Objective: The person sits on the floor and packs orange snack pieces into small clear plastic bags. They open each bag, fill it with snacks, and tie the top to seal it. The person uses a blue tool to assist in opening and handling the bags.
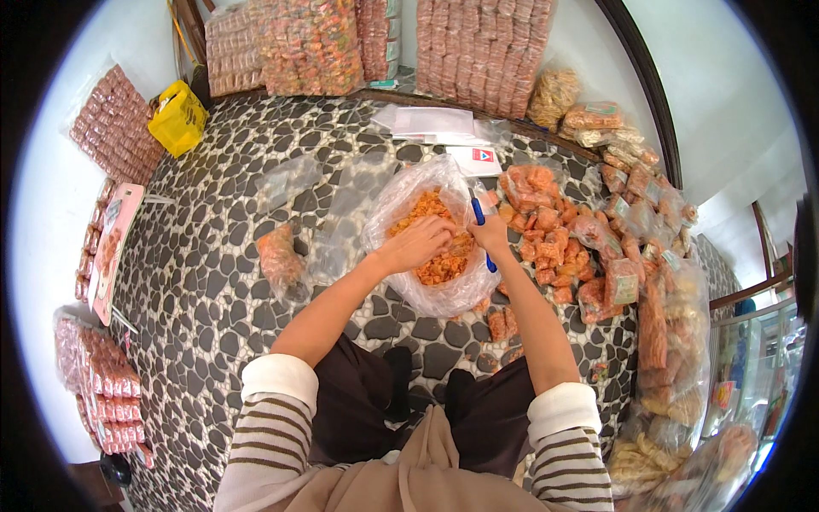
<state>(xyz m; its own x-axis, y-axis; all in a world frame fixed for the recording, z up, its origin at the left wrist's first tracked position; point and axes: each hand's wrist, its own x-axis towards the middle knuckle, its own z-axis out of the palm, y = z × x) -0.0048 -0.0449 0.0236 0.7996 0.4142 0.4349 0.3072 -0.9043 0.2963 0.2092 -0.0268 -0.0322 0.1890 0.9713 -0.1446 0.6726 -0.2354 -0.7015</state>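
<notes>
A large clear plastic bag [409,294] stands wide open on the floor, holding a heap of orange snack pieces [444,267]. My left hand [424,242] reaches into it, its fingers curled down among the pieces and the fingertips hidden. At the bag's right rim, my right hand [489,232] is closed around a long blue-handled tool [477,207]; its exact kind is unclear. Just right of this hand lies a pile of small packed orange snack packets [550,243].
Left of the bag are a filled snack packet [280,256] and flat clear plastic bags [290,182]. White sheets [433,122] lie beyond it. Big packs of snacks [482,51] line the wall, and more bagged snacks [674,316] crowd the right. A yellow bag [179,119] stands far left.
</notes>
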